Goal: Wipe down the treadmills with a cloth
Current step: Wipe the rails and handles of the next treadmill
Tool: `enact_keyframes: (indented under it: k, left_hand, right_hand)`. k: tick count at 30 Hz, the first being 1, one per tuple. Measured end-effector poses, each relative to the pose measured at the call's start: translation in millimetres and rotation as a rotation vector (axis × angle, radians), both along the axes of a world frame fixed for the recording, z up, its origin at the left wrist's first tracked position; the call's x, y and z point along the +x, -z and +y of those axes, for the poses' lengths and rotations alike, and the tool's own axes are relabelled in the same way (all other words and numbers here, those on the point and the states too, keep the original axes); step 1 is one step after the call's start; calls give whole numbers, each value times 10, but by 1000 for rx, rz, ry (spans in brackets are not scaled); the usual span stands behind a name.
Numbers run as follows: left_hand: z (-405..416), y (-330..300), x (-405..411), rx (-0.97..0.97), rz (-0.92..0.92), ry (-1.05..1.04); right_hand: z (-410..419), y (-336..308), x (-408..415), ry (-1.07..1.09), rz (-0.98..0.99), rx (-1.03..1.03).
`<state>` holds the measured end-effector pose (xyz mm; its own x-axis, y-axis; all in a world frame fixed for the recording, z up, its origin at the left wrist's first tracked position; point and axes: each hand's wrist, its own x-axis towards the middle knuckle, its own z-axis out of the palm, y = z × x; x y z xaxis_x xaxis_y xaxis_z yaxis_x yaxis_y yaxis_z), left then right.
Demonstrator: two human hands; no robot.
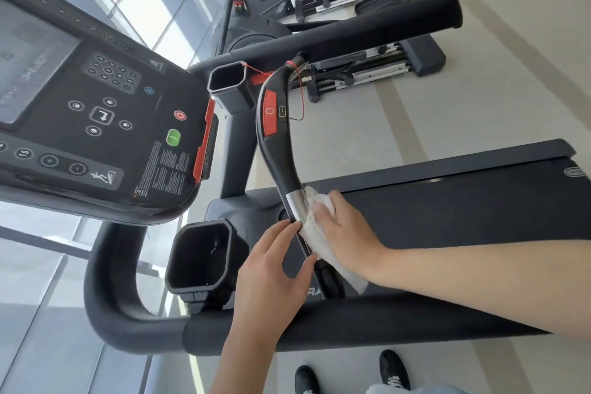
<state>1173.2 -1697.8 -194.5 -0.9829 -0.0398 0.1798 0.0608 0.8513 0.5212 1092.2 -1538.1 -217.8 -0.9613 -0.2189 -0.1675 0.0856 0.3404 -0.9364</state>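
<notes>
White cloth (315,227) pressed on handlebar (278,150) metal band by flat right hand (345,221); left hand (271,269) steadying, fingers straight. Best: wrap cloth round, stroke lengthwise.
</notes>
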Motion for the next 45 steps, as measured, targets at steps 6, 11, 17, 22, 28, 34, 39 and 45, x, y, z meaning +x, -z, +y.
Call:
enact_keyframes:
  k: [6,11,17,22,28,34,39,45]
  left_hand:
    - [-19,45,-14,-6,-19,-34]
    - [-6,19,0,-3,-10,-27]
    - [-3,5,11,4,5,-17]
    - [-21,51,20,-5,68,12]
    - [-23,79,25,5,79,18]
    - [-11,17,38,24,33,16]
    - [-19,11,35,41,38,18]
    - [-25,28,82,25,101,62]
  right_hand:
    - [-253,-205,-503,-230,626,251]
    - [-691,-509,-1094,-137,781,306]
    - [-654,-390,-1029,-92,870,278]
    - [-231,-138,-537,-332,892,330]
    - [-195,-181,-683,-427,999,378]
    - [-682,-526,-1391,-125,831,357]
    - [-626,-431,-1215,-120,822,308]
    - [-257,-75,-470,-219,793,282]
